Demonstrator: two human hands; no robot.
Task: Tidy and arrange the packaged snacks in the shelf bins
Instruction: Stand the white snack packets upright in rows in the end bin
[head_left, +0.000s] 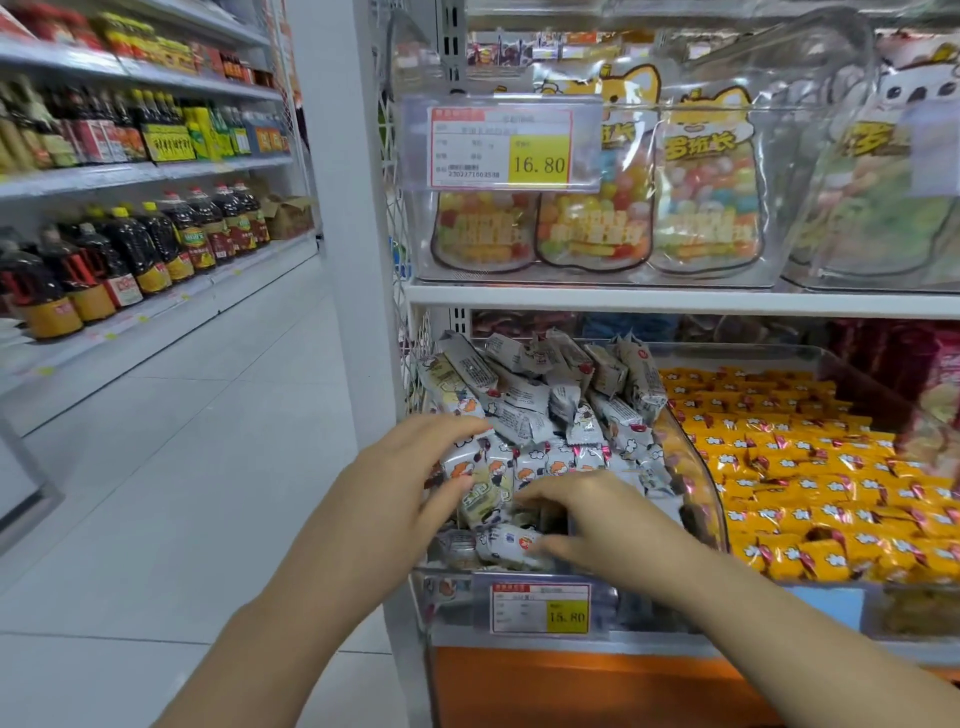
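A clear shelf bin (698, 483) on the lower shelf is heaped with several small white snack packets (524, 410) printed with cartoons. My left hand (410, 478) reaches into the bin's front left, and its fingers curl over and hold a cluster of the white packets (485, 467). My right hand (597, 519) lies low at the bin's front, with its fingers and thumb pinching one white packet (511, 543). To the right, a second bin holds rows of orange snack packets (810, 467).
Above, clear bins hold bags of colourful candy (597, 208) behind a 16.80 price tag (501, 148). A 15.80 tag (540, 608) hangs under the white packets. A white shelf post (348, 208) stands left of the bins. Bottles (130, 249) line the aisle shelves at left.
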